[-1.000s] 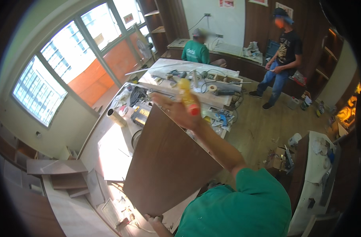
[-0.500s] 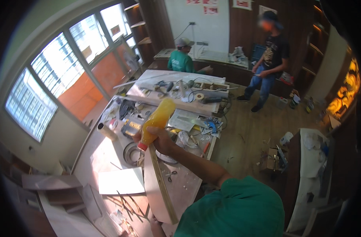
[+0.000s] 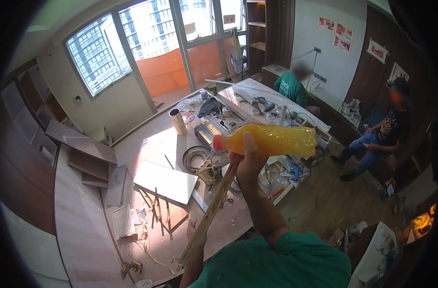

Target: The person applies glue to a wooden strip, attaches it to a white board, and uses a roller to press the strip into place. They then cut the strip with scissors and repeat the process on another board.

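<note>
Right hand (image 3: 250, 161) is closed around one bottle (image 3: 281, 139), thumb across its side, with the upper end of one board (image 3: 207, 216), seen nearly edge-on, at its fingers. Below and left of that grip, the left hand (image 3: 192, 230) touches the board's lower part (partly hidden, so how tightly it closes cannot be told). Behind the right forearm (image 3: 264, 206) runs the worktable's (image 3: 240, 218) edge; wood floor (image 3: 315, 206) stretches beyond, right of the grip. One cardboard tube (image 3: 178, 122) stands upper left, one drill (image 3: 131, 268) lies lower left, and two people, in green (image 3: 292, 89) and black (image 3: 391, 127), are upper right. Held sideways, the bottle shows bright yellow, red cap (image 3: 218, 142) pointing left.
</note>
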